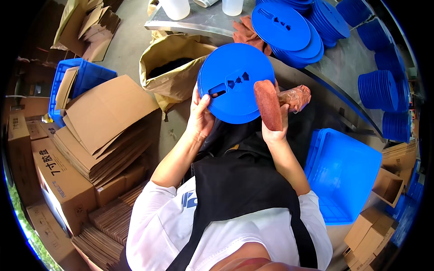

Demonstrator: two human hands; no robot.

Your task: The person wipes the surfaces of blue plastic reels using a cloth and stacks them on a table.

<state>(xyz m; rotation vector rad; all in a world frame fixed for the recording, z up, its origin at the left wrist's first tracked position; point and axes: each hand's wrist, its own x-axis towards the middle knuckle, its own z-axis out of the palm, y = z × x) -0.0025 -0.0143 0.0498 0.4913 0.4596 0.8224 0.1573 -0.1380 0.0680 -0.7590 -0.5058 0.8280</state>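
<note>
A small stack of round blue plastic discs (237,101) is held up in front of me, its top face showing a slot and dark cut-outs near the middle. My left hand (202,110) grips the stack's left edge, thumb on the front and fingers behind. On the right side, my right hand (276,128) closes round a reddish-brown, blade-shaped tool (267,101) whose handle looks wrapped in clear film. The tool's flat part overlaps the disc's right edge; whether it touches cannot be made out. Some right fingers are hidden behind the tool and discs.
Stacked blue discs (280,27) and a crumpled reddish-brown cloth (251,34) lie on the metal table (337,67). An open tan sack (169,72) stands beyond my left hand. Flattened cardboard (108,115) is piled left; a blue bin (343,176) stands right.
</note>
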